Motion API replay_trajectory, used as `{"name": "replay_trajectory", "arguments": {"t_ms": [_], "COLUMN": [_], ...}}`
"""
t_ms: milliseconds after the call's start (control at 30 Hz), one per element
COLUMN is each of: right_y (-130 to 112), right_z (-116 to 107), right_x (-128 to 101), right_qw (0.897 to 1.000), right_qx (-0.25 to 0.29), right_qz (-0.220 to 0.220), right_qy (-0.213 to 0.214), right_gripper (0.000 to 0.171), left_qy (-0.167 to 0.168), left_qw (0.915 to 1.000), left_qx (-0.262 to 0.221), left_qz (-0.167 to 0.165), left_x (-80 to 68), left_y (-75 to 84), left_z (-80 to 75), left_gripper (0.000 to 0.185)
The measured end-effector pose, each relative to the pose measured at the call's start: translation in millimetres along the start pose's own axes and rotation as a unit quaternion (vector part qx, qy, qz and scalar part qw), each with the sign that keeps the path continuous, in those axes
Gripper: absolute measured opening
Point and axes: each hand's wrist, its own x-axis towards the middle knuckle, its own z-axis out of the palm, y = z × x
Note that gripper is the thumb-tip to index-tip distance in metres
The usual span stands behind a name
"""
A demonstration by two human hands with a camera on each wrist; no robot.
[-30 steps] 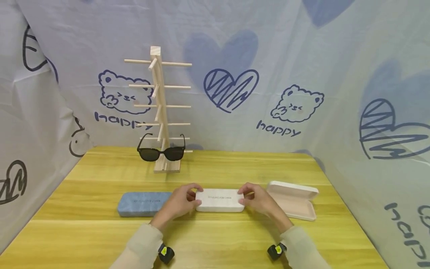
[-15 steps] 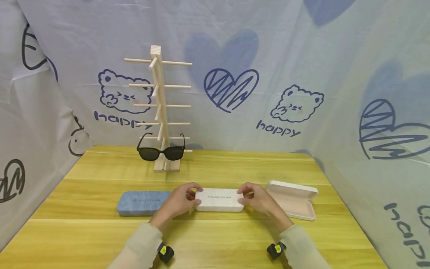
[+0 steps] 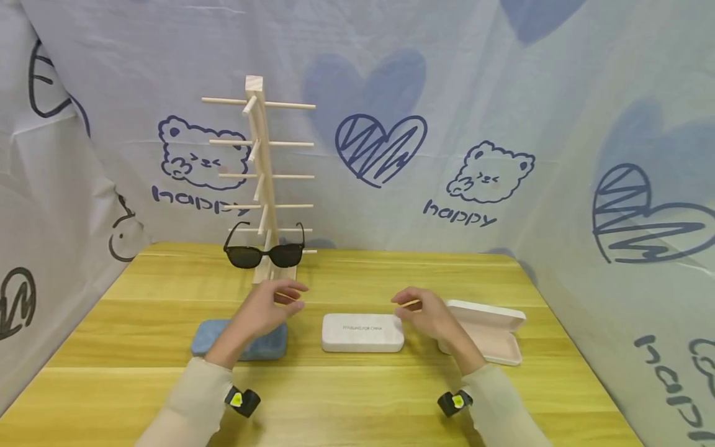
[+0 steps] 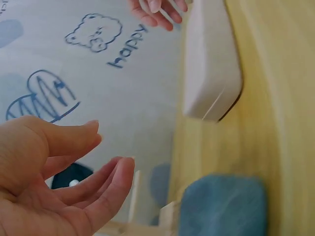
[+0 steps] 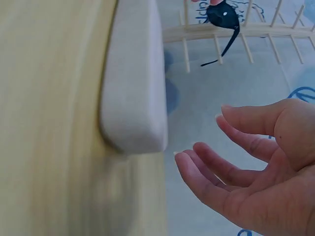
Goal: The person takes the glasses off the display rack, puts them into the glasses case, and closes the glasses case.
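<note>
A white glasses case point(image 3: 362, 335) with its lid down lies on the wooden table, lettering on top. My left hand point(image 3: 272, 305) hovers over the blue glasses case point(image 3: 262, 347), fingers loosely bent and nothing between them; the forearm hides part of that case. Just beyond the white case's right end, my right hand point(image 3: 424, 312) is raised with thumb and fingers apart, also holding nothing. Both wrist views show a gap between thumb and fingers. Black sunglasses point(image 3: 265, 255) hang low on the wooden display rack point(image 3: 259, 136), behind my left hand.
To the right, partly behind my right hand, a white glasses case point(image 3: 503, 343) stands with its lid up, showing a pale pink inside. Patterned cloth point(image 3: 380, 81) rises behind and beside the wooden table point(image 3: 346, 403).
Both hands have let go of the white case. My left hand has moved left and up toward the rack; the right has lifted slightly. The white case stays in place.
</note>
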Motion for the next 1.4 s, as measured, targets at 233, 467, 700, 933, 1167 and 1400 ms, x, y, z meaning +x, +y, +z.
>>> {"name": "replay_trajectory", "arguments": {"t_ms": [233,467,700,933,1167,1400], "right_y": [-31,-64,-86,-99,-107,-116], "right_z": [9,21,32,40,48,60], "right_x": [19,37,53,68,78,84], "right_qw": [0.999,0.996,0.995,0.994,0.993,0.992], "right_qx": [0.020,0.014,0.013,0.023,0.044,0.066], "right_qz": [-0.026,-0.083,-0.096,-0.109,-0.109,-0.109], "right_qy": [0.005,0.014,0.021,0.018,0.018,0.012], "right_gripper": [0.021,0.022,0.023,0.025,0.029,0.035], "left_qy": [0.037,0.075,0.153,0.209,0.207,0.203], "left_qw": [0.9987,0.9960,0.9860,0.9761,0.9772,0.9784], "left_qx": [0.016,0.045,0.062,0.060,0.048,0.019], "left_qz": [0.031,0.015,0.027,0.006,0.002,-0.035], "left_x": [-3.4,-8.9,-13.8,-13.2,-8.1,-4.0], "left_y": [7.7,17.8,11.4,1.6,-16.3,-33.1], "left_z": [-27.3,-55.8,-86.5,-103.0,-110.1,-108.9], "left_gripper": [0.030,0.029,0.029,0.034,0.040,0.047]}}
